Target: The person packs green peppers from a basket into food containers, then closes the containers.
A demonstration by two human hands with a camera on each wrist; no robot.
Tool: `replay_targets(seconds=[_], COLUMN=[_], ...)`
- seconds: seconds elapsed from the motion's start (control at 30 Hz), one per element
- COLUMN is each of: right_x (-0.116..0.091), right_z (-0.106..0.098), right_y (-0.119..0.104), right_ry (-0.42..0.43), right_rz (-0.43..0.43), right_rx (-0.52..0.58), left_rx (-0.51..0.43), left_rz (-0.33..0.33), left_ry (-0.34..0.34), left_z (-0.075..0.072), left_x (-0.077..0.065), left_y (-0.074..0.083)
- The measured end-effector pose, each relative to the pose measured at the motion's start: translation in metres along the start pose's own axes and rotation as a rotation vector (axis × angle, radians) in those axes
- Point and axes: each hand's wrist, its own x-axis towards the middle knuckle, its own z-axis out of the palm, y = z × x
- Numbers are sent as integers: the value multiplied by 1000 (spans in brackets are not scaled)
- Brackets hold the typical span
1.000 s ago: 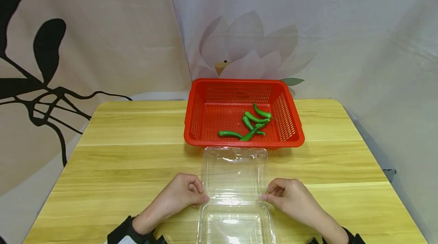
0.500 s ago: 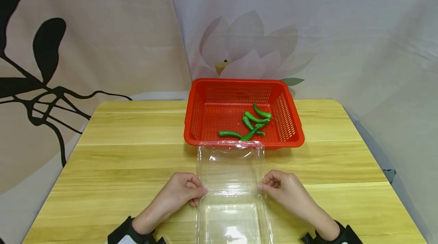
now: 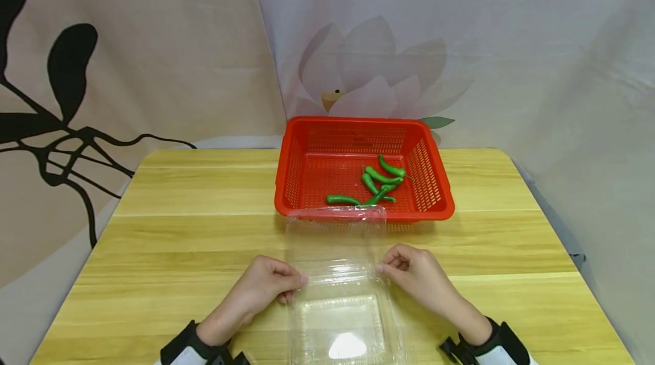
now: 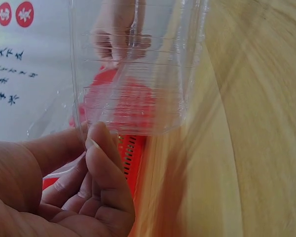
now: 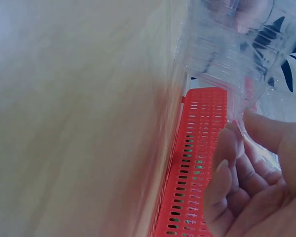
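A clear plastic clamshell container point(image 3: 338, 308) lies opened out between the two hands, its lid half point(image 3: 332, 245) reaching up to the basket's front rim in the head view. My left hand point(image 3: 271, 285) pinches its left edge by the hinge between thumb and fingers; the left wrist view shows this hand point(image 4: 93, 182) gripping the thin plastic rim. On the opposite edge my right hand point(image 3: 414, 271) pinches the plastic in the same way, seen close up as the hand point(image 5: 256, 173) in the right wrist view. The container's near end runs to the bottom of the head view.
Behind the container stands a red perforated basket point(image 3: 440, 197) with several green chili peppers point(image 3: 381, 176) in it. Both are on a light wooden table point(image 3: 204, 228). A printed cloth backdrop point(image 3: 204, 58) hangs behind the table's far edge.
Both hands have shifted the container slightly left and away from the person, so its lid edge now overlaps the basket's front rim. The basket and peppers stay put.
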Motion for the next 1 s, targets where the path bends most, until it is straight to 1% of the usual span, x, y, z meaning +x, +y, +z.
replay_targets(seconds=[0.23, 0.4, 0.5, 0.7, 0.9, 1.0], right_x=[7, 10, 13, 24, 41, 52], right_z=[3, -4, -14, -39, -66, -77], right_y=[0, -7, -13, -24, -34, -39], right_ry=[-9, -1, 29, 114, 196, 218], right_rz=[21, 40, 26, -28, -92, -132], right_rx=[12, -15, -46, -94, -141, -171], left_rx=[-11, -44, -52, -43, -27, -21], left_rz=[5, 7, 7, -8, -16, -18], left_ry=[12, 1, -7, -10, -7, -7], left_z=[-6, -12, -15, -18, -18, -19], left_x=[-2, -3, -4, -3, -2, -2], left_y=[0, 1, 2, 2, 1, 1])
